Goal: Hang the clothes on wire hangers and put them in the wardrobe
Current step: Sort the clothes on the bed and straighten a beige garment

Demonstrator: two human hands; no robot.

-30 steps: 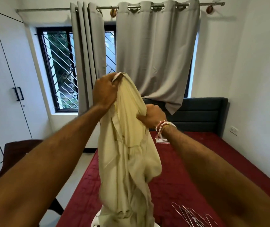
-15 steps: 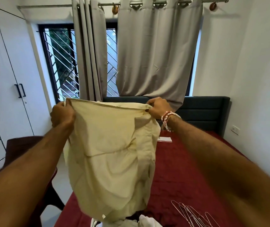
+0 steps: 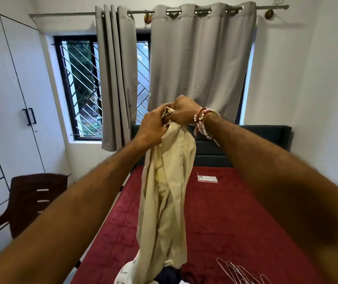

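A cream garment (image 3: 168,197) hangs folded lengthwise in front of me, above the red bed (image 3: 225,222). My left hand (image 3: 153,126) and my right hand (image 3: 182,111) are pressed together at its top edge, and both grip the cloth there. Several wire hangers (image 3: 239,271) lie on the bed at the lower right. The white wardrobe (image 3: 6,99) with black handles stands along the left wall, its doors closed. More clothes (image 3: 170,277), white and dark, lie in a heap under the hanging garment at the bottom edge.
A dark brown plastic chair (image 3: 34,199) stands between the wardrobe and the bed. A small white packet (image 3: 207,178) lies on the bed near the dark headboard (image 3: 266,138). Grey curtains (image 3: 200,58) partly cover the barred window behind.
Half a second ago my hands held the garment spread wide by its top edge. They have come together at the centre and risen, so the cloth now hangs folded and narrow.
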